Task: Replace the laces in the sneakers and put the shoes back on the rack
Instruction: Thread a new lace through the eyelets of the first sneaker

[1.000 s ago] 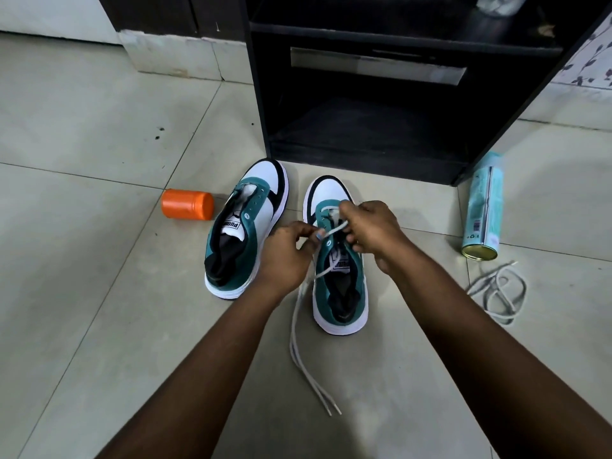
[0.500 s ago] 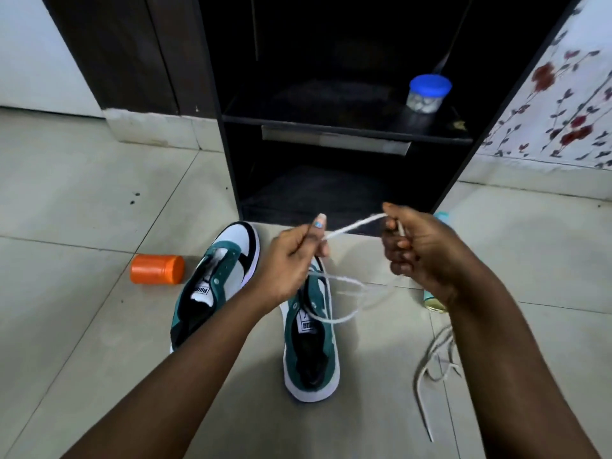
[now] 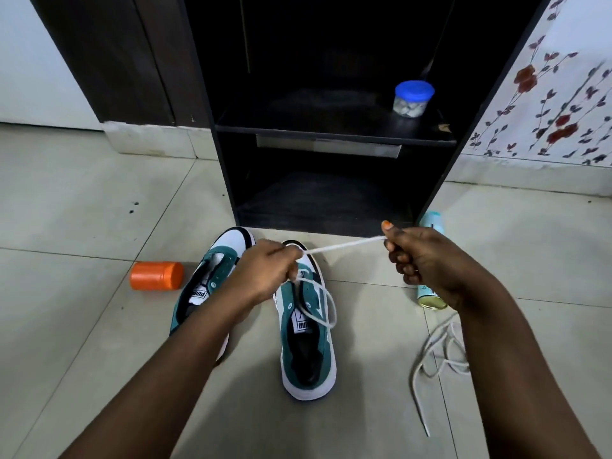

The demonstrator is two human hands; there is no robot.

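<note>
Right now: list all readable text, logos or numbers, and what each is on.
"PUMA": tongue label of the right sneaker, seen upside down.
"PUMA": tongue label of the left sneaker, tilted and upside down.
Teal spray can beside the rack: small print and a symbol, too blurred to read.
Orange container and blue-lidded jar: no text visible.

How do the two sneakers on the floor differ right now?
The right sneaker has a white lace through its front eyelets, pulled taut between left hand and right hand; the left sneaker shows bare eyelets. The left arm covers the left sneaker's heel; the right sneaker shows whole. Both are green, white and black.
</note>
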